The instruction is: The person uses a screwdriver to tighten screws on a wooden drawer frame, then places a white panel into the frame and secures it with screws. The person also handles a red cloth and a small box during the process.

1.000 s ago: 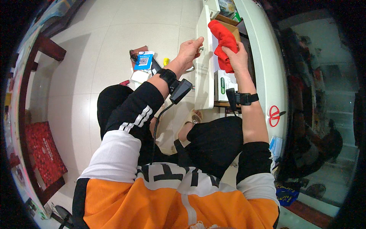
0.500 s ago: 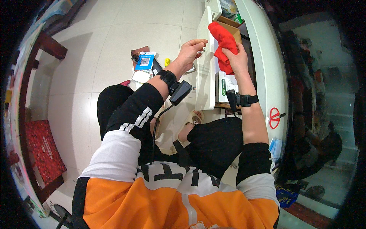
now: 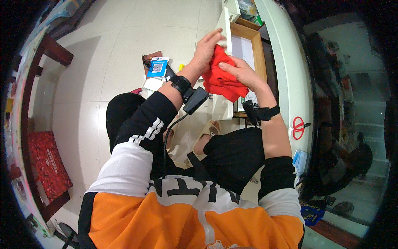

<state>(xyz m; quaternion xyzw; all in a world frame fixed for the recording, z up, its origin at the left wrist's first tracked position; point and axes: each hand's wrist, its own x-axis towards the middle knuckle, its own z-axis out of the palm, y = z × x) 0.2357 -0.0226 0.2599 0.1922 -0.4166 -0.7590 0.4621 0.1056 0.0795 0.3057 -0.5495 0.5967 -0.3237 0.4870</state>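
While pale floor tiles (image 3: 124, 54) are seen beneath, a red cloth (image 3: 222, 81) is gripped by the left hand (image 3: 206, 52) and right hand (image 3: 242, 74) just beside the open wooden drawer (image 3: 253, 54).

Both forearms reach forward and up from the lower edge, converging ahead of the chest. The left hand (image 3: 206, 50) is raised, fingers bent, its grip closed on the upper edge of a crumpled red cloth (image 3: 222, 81). The right hand (image 3: 242, 74) lies just right of that grip, palm down, fingers pinching the same cloth. Each wrist wears a black strap.
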